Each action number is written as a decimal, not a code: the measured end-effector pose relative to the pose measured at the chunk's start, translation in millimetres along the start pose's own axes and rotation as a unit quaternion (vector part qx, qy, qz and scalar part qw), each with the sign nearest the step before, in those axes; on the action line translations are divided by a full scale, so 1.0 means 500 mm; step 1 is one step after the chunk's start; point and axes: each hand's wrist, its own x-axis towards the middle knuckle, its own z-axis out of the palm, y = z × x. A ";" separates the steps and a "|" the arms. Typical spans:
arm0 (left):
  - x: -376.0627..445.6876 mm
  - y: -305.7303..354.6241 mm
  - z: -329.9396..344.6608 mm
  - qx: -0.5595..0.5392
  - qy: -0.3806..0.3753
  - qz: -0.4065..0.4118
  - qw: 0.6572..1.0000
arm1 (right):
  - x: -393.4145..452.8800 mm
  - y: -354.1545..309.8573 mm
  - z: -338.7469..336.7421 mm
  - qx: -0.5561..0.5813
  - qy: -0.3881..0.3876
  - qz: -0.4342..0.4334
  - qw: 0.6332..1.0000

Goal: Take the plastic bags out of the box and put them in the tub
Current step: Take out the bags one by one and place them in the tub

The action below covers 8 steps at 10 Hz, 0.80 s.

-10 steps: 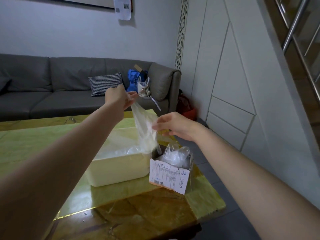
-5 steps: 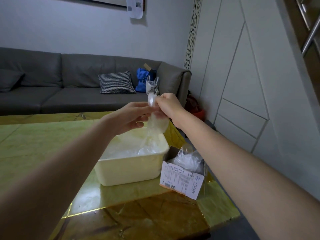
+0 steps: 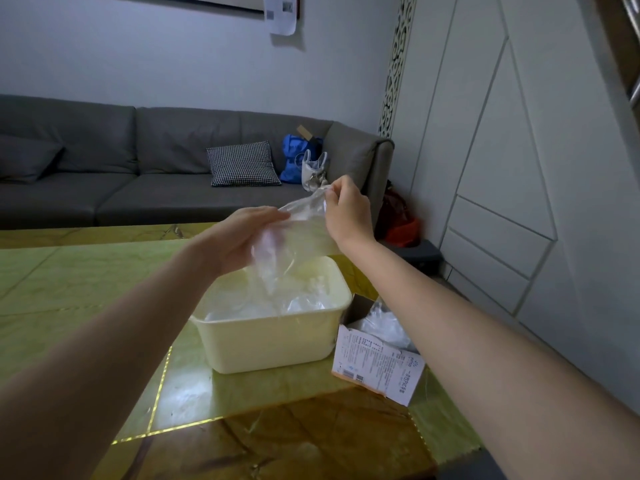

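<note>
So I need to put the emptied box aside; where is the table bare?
Bare table lies left of the tub, and in front of it toward the near edge. It is crowded at the right corner, where the box sits beside the tub.

A: Left hand [image 3: 242,237] fingers sit behind the clear plastic bag [image 3: 294,237], so its grip can't be read exactly. Tub [image 3: 277,344] contents are a glare blob, bag count unreadable.
B: Box [image 3: 377,368] half hidden by the right forearm, label print too small. Sofa [image 3: 104,161] cut off at left edge.
</note>
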 end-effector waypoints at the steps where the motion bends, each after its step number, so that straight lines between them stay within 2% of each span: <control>1: 0.000 -0.007 -0.060 0.003 0.130 0.049 0.990 | 0.004 0.032 -0.005 -0.029 0.014 0.025 0.999; 2: -0.008 -0.016 -0.125 0.101 0.297 0.024 0.949 | -0.009 0.074 0.008 -0.102 -0.018 0.055 0.993; 3: 0.002 -0.023 -0.156 0.227 0.398 0.037 0.888 | -0.029 0.106 0.040 -0.166 -0.056 0.072 0.982; 4: 0.013 -0.027 -0.118 0.387 0.264 0.115 0.876 | -0.042 0.118 0.076 -0.194 -0.088 0.065 0.975; 5: 0.034 -0.054 -0.061 0.592 0.026 0.079 0.802 | -0.049 0.118 0.110 -0.239 -0.115 0.030 0.964; 6: 0.061 -0.114 -0.048 0.725 -0.096 -0.086 0.677 | -0.060 0.121 0.128 -0.311 -0.166 0.001 0.936; 7: 0.082 -0.160 -0.076 0.729 -0.096 -0.156 0.659 | -0.055 0.117 0.126 -0.365 -0.203 -0.036 0.908; 8: 0.086 -0.168 -0.078 0.713 -0.092 -0.175 0.673 | -0.031 0.097 0.120 -0.351 -0.228 -0.116 0.901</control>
